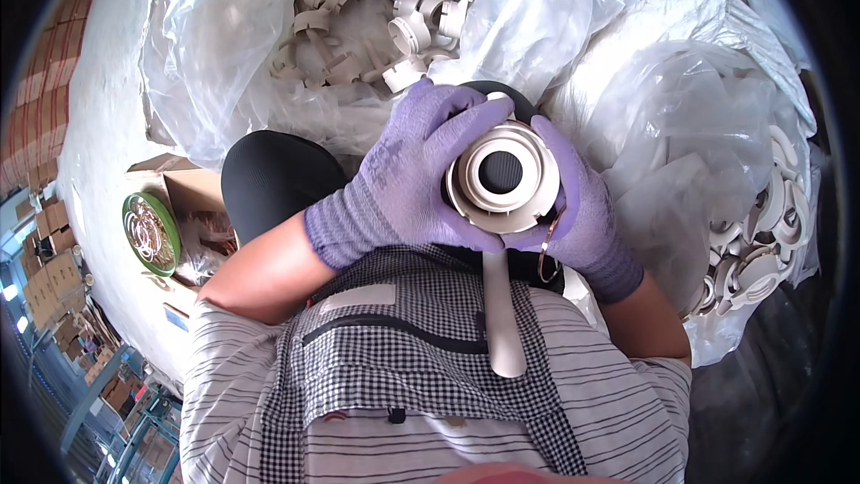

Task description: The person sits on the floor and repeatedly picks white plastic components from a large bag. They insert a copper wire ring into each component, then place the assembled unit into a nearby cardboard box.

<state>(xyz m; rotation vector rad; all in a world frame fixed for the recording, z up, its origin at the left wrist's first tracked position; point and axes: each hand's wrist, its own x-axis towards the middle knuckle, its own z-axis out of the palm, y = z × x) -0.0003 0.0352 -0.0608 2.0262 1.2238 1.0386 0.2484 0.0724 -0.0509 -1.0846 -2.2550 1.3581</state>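
Note:
Between my two hands, above my lap, is a round cream plastic part (pixel 500 211) with stepped rings and an open hole through its middle. A long cream handle (pixel 506 323) runs from it toward my apron. My left hand (pixel 417 161), in a purple knit glove, wraps round the left side of the ring. On the opposite side my right hand (pixel 587 202), gloved the same way, grips the rim. A thin copper-coloured wire loop (pixel 544 255) hangs at the right fingers; whether they pinch it is hard to see. The underside of the part is hidden.
A plastic-lined container (pixel 206 54) ahead holds several cream ring parts with handles (pixel 410 33). To the right, a clear plastic bag (pixel 681 125) has flat cream rings (pixel 757 278) beside it. A green dish (pixel 150 235) of copper-coloured loops sits left, by a cardboard box (pixel 193 190).

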